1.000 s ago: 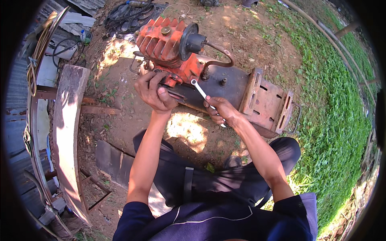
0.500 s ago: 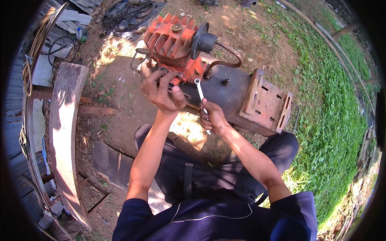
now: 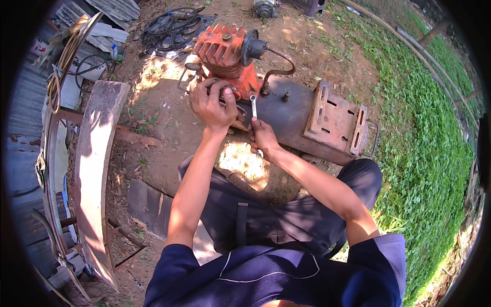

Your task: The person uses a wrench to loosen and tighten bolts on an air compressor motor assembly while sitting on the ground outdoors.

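Observation:
A red, finned air compressor pump (image 3: 223,53) stands on a dark cylindrical tank (image 3: 286,110), with a black round fitting on its right side and a bent copper pipe (image 3: 280,71) running down to the tank. My right hand (image 3: 264,137) is closed round the handle of a silver wrench (image 3: 253,106). The wrench's ring end sits at the foot of the red casing; any bolt under it is hidden. My left hand (image 3: 214,107) lies against the pump's near left side, fingers curled over the casing's edge. A small gauge (image 3: 193,63) sticks out just beyond that hand.
On the tank's right is a rusty slotted mounting plate (image 3: 338,120). Coiled black cables (image 3: 174,29) lie on the dirt behind, near a motor-like metal part (image 3: 265,8). A curved wooden plank (image 3: 97,169) stands at left beside corrugated sheets. Grass (image 3: 424,153) covers the right.
The wrench has swung to a straighter line toward me, its handle end now hidden by my right hand, which has moved slightly left and up. My left hand stays at the pump. The view has shifted slightly.

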`<state>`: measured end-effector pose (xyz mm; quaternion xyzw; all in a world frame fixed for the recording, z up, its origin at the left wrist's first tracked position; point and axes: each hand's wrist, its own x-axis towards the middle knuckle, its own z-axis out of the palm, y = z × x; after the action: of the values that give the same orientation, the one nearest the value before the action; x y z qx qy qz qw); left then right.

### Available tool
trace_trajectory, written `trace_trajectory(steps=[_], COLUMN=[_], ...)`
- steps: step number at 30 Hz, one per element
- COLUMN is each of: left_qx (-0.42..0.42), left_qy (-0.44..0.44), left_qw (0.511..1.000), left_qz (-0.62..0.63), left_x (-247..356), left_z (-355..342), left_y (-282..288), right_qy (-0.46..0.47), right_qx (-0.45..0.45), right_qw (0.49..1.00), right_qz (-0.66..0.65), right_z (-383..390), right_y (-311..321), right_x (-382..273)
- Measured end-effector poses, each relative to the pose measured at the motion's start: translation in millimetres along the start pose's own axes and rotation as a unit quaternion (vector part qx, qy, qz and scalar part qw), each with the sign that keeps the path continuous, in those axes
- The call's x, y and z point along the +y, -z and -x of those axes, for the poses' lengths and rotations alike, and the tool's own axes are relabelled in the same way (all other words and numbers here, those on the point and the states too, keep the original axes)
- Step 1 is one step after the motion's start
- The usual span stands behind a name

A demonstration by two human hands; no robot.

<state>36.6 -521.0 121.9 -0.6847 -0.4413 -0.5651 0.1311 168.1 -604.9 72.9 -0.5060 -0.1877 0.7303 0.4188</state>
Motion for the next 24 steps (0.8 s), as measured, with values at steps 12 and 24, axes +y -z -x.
trace_trajectory(steps=[12, 24], left_qx=[-0.037, 0.036], left_qy=[-0.003, -0.02], left_qw=[0.999, 0.999], left_qz=[-0.012, 0.017], left_x=[3, -6], left_z=[0, 7], left_y=[11, -5], right_qy=[0.055, 0.218], right_qx=[0.065, 0.143], right_qw=[0.996, 0.771], right_qz=[0.01, 0.581], right_z=[19, 46], right_y=[-14, 60], right_x=[3, -69])
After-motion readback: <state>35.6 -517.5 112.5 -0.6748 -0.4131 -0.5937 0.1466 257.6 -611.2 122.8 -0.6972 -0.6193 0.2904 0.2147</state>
